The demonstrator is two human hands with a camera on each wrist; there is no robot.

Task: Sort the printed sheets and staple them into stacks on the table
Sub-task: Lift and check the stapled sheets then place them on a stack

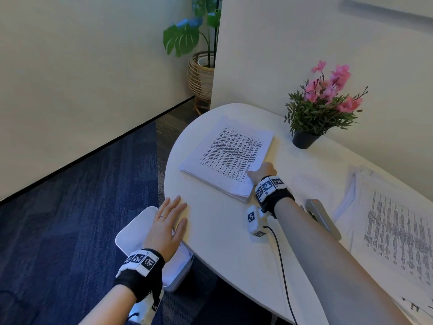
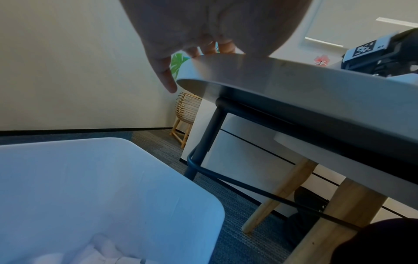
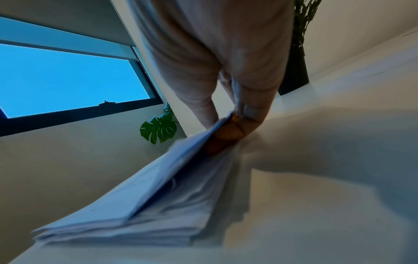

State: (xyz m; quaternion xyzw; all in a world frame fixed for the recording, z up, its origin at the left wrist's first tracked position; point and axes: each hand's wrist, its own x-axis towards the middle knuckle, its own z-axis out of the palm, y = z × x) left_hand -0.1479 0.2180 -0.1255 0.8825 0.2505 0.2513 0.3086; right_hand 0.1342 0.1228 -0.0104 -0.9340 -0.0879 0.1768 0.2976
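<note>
White table (image 1: 210,231): sheet stack (image 1: 229,158) corner is pinched by right hand (image 1: 262,171); left hand (image 1: 167,224) is laid flat, fingers straight, at the edge.

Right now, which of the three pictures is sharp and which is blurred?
Head view: sharp, the print on the paper stack is visible though too small to read. Left wrist view: table edge fairly clear, left hand soft. Right wrist view: most blurred, stack corner smeared.

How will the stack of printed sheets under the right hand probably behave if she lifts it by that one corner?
The stack of printed sheets would likely sag, since paper is floppy. Its edges look uneven in the right wrist view, so loose sheets may fan apart or slide. The right hand pinches only some top sheets at the corner, so the lower ones would probably stay on the table.
</note>
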